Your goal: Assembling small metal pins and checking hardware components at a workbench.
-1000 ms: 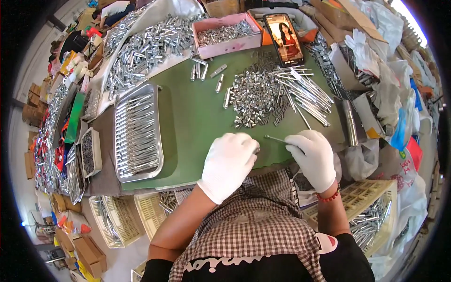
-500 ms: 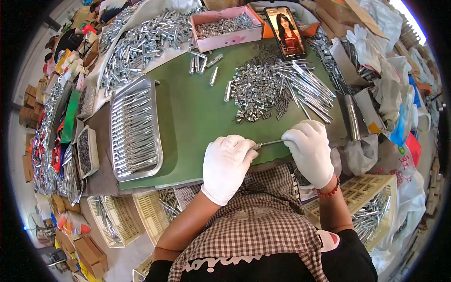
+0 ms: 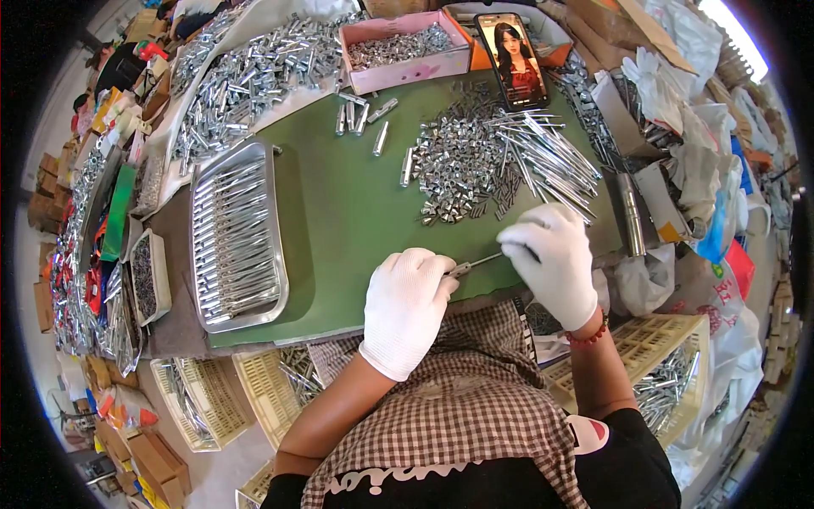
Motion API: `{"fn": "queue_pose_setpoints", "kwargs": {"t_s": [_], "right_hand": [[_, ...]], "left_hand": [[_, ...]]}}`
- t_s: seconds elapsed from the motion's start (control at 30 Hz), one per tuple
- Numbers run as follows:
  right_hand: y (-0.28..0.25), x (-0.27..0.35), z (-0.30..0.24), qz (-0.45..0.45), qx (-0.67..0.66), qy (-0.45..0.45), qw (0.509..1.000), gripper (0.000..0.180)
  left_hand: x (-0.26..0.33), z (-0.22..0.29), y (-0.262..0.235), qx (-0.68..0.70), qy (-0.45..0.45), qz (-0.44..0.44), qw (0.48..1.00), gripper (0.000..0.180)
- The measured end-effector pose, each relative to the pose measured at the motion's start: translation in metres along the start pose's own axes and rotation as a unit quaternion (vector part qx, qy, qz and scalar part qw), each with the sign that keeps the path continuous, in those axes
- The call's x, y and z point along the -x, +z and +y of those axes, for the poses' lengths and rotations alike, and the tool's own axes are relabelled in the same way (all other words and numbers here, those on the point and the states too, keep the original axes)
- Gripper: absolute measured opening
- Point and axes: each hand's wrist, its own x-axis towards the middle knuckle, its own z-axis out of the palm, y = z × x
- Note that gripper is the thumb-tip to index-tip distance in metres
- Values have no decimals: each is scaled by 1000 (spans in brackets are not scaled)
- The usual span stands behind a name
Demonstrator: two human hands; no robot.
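1. Above the near part of the green desk (image 3: 339, 216), the white-gloved left hand (image 3: 404, 312) had its fingers closed on a small metal fitting (image 3: 460, 270); a thin metal rod (image 3: 485, 260) slanted from there toward the right hand (image 3: 554, 267).
2. The right hand, also gloved, had its fingers curled at the rod's far end; whether they gripped it could not be told.
3. Beyond the hands lay a heap of short metal sleeves (image 3: 454, 165); loose rods (image 3: 558, 166) lay just right of it.
4. At the left, a metal tray (image 3: 283, 293) held slim metal pieces (image 3: 239, 237) in rows.
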Motion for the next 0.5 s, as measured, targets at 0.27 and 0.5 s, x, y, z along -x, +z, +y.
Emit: {"fn": "queue_pose_setpoints", "kwargs": {"t_s": [0.27, 0.5], "right_hand": [[19, -34, 15, 65, 28, -35, 997, 15], [24, -41, 14, 21, 54, 6, 998, 12]], "left_hand": [[0, 3, 4, 4, -11, 5, 1000, 12], [-1, 4, 3, 3, -7, 7, 1000, 13]]}}
